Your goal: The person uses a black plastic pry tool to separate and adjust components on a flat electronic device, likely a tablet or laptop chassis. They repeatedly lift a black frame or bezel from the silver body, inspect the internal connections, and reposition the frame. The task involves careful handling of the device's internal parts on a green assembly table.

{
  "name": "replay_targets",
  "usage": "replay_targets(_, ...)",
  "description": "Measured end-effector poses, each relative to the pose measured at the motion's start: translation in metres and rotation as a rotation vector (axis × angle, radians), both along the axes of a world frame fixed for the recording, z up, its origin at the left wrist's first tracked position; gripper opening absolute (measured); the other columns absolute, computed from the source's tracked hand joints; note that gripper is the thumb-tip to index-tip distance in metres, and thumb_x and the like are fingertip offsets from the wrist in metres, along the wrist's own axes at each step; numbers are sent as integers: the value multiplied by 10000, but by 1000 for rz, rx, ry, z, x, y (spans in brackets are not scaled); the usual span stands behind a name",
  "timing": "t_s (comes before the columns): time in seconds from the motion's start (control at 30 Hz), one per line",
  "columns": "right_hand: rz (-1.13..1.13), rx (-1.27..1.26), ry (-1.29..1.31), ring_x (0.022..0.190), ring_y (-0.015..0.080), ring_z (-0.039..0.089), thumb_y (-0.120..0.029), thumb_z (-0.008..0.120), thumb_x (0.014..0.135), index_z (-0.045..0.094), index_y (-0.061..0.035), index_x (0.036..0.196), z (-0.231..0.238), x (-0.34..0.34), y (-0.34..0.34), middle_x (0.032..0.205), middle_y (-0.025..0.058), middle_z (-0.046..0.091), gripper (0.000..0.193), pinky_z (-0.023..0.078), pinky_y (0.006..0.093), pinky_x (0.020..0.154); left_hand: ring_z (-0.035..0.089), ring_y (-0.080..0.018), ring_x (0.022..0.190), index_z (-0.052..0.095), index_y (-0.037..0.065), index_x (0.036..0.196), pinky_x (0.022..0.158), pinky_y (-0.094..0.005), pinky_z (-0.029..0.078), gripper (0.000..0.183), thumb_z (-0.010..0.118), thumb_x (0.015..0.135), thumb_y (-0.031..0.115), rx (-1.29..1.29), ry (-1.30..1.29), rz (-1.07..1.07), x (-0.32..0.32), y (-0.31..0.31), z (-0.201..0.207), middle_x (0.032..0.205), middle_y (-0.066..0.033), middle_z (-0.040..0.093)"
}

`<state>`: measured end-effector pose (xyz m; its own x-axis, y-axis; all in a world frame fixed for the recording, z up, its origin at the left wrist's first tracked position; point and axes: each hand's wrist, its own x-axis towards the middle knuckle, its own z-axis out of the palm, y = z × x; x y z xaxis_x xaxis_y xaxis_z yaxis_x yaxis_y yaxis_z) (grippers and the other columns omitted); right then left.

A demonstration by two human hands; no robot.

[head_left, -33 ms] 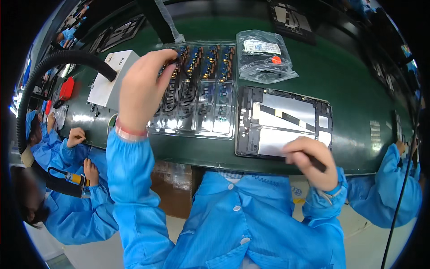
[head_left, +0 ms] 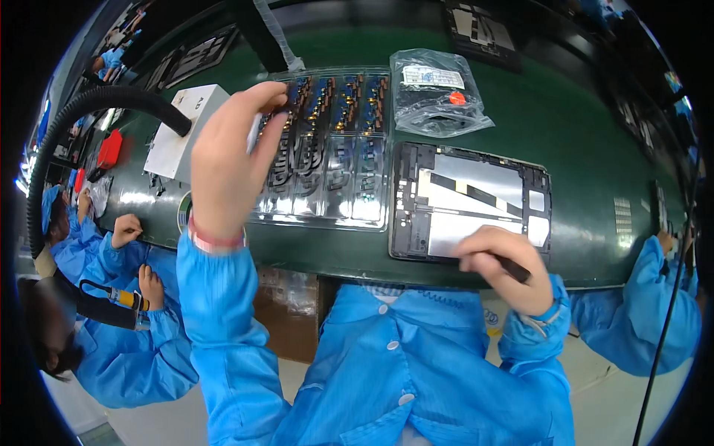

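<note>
My left hand (head_left: 230,156) is above the left columns of a clear plastic tray (head_left: 320,215). Its thumb and index finger curl toward each other around something small and dark that I cannot make out. Blue and copper-coloured small parts (head_left: 349,104) fill the tray's far compartments; black curved parts (head_left: 309,160) lie in the nearer ones. To the right rests an opened tablet (head_left: 454,238) with a silver inside and black frame. Over its near edge, my right hand (head_left: 513,271), blurred, is closed around a dark stick-like tool (head_left: 515,270), whose tip is hidden.
A clear bag with dark contents (head_left: 435,104) lies behind the tablet. Left of the tray stand a white box (head_left: 175,145) and a black flexible hose (head_left: 89,97). Co-workers in blue sit at left (head_left: 126,357) and right (head_left: 632,320). More opened devices (head_left: 483,37) lie farther back.
My left hand has drawn slightly left and its fingertips show less of the dark thing. My right hand has shifted a little left along the tablet's near edge, still holding the stick-like tool.
</note>
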<state>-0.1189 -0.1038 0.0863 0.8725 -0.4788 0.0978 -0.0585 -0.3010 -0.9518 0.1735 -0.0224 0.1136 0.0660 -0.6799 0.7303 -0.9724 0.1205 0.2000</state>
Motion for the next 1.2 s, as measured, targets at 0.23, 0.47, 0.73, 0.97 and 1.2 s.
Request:
replay_targets(0.23, -80, 632, -238, 842, 102, 573, -85, 527, 864, 567, 34, 1047, -12, 40, 22, 900, 82, 622, 222, 454, 236, 743, 582, -143, 792, 600, 149, 936, 834, -369, 419, 276, 659, 676, 79, -9, -289, -287, -89, 44, -13, 873, -9, 615)
replay_targets(0.47, -389, 518, -353, 720, 79, 574, -18, 583, 808, 610, 57, 924, -24, 41, 31, 823, 80, 634, 141, 466, 203, 634, 578, -164, 765, 603, 147, 926, 800, -340, 403, 286, 698, 657, 169, -2, -106, -439, -110, 33, -38, 893, -3, 609)
replay_targets(0.73, -480, -156, -264, 470, 109, 483, 27, 636, 685, 625, 9, 886, -26, 39, 40, 641, 76, 564, 202, 361, 231, 429, 562, -184, 788, 625, 107, 876, 813, -365, 367, 254, 709, 637, 110, 157, 64, -251, -103, 16, -25, 878, 4, 615)
replay_targets(0.97, -424, -409, -154, 560, 252, 566, 33, 623, 687, 606, 12, 901, -13, 36, 43, 688, 129, 575, 216, 444, 313, 501, 549, -138, 777, 648, 140, 828, 875, -365, 324, 204, 710, 634, 131, 122, -159, -136, -106, 24, -16, 864, 31, 627)
replay_targets(1.2, -431, -445, -149, 591, 284, 580, 5, 619, 717, 587, 23, 926, -9, 35, 48, 716, 143, 582, 212, 464, 330, 520, 546, -138, 742, 650, 143, 815, 890, -362, 327, 208, 715, 618, 133, 48, -186, -158, -106, 28, -17, 842, 31, 633)
